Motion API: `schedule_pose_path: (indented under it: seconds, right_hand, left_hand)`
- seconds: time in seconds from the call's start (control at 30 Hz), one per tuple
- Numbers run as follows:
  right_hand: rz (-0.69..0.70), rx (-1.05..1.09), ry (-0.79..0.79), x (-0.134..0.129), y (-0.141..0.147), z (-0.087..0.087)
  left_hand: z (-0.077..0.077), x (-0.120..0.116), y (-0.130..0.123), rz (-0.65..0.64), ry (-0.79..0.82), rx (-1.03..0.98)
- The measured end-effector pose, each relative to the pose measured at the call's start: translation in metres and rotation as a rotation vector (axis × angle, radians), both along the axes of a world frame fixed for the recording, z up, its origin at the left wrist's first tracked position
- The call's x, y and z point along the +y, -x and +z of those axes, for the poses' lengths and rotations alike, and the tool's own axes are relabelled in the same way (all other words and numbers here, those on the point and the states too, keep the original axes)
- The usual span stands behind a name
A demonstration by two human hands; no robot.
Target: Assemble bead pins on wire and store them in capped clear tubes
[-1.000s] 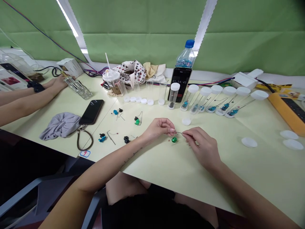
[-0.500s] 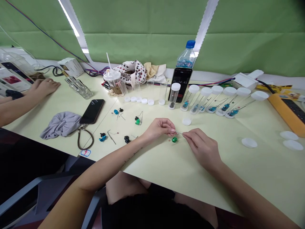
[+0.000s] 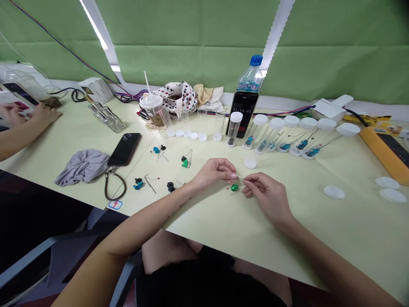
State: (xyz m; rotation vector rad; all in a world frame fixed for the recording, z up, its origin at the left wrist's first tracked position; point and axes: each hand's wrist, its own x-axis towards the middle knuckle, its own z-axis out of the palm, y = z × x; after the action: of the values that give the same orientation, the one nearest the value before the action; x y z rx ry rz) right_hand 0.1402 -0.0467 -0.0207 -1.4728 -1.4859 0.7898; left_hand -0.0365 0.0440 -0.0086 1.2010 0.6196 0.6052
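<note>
My left hand is closed in a pinch on one end of a thin metal rod. The fingers of my right hand pinch the other end, and the rod's full shape is partly hidden. Below them on the table lies a shiny green part, with a tiny reddish piece beside it. Left of my left wrist are a black part and a green-and-black part with a bent wire. Behind my hands stands a clear tube with a white base.
Capped clear tubes holding blue parts and wires line the back right. A phone leans on a water bottle. White caps and an orange power strip lie right. A co-worker's hand is far left.
My right hand has shifted slightly left, its fingers more curled and closer to my left fingertips. The co-worker's hands have moved left toward their phone.
</note>
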Motion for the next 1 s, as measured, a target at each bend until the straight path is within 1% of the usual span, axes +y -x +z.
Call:
schedule_pose_path:
  seconds: [0.1,0.17,0.23,0.37,0.47,0.6,0.73,0.83,1.0]
  right_hand:
    - [-0.029,0.101,0.066,0.000,0.000,0.000]
    - [-0.047,0.160,0.090,0.001,-0.001,0.000]
    - [-0.062,0.213,0.095,0.001,-0.002,0.001]
    - [-0.084,0.267,0.062,0.001,-0.005,0.000]
    - [-0.089,0.274,0.044,0.002,-0.006,-0.001]
    - [-0.082,0.278,0.050,0.002,-0.005,-0.001]
    - [-0.090,0.278,0.043,0.001,-0.003,0.001]
    - [-0.095,0.278,0.039,0.001,-0.003,0.001]
    - [-0.092,0.267,0.036,0.001,-0.003,0.001]
  left_hand:
    - [0.000,0.002,0.001,-0.020,-0.017,-0.002]
    - [0.001,0.005,0.003,-0.030,-0.081,0.019]
    - [0.002,0.007,0.005,-0.073,-0.201,0.086]
    - [0.002,0.008,0.006,-0.237,-0.480,0.260]
    - [-0.001,0.005,0.004,-0.275,-0.594,0.298]
    - [-0.008,0.003,0.000,-0.276,-0.593,0.287]
    - [-0.011,0.005,-0.001,-0.226,-0.481,0.291]
    - [-0.010,0.007,-0.001,-0.178,-0.416,0.274]
    - [-0.006,0.009,0.000,-0.101,-0.400,0.275]
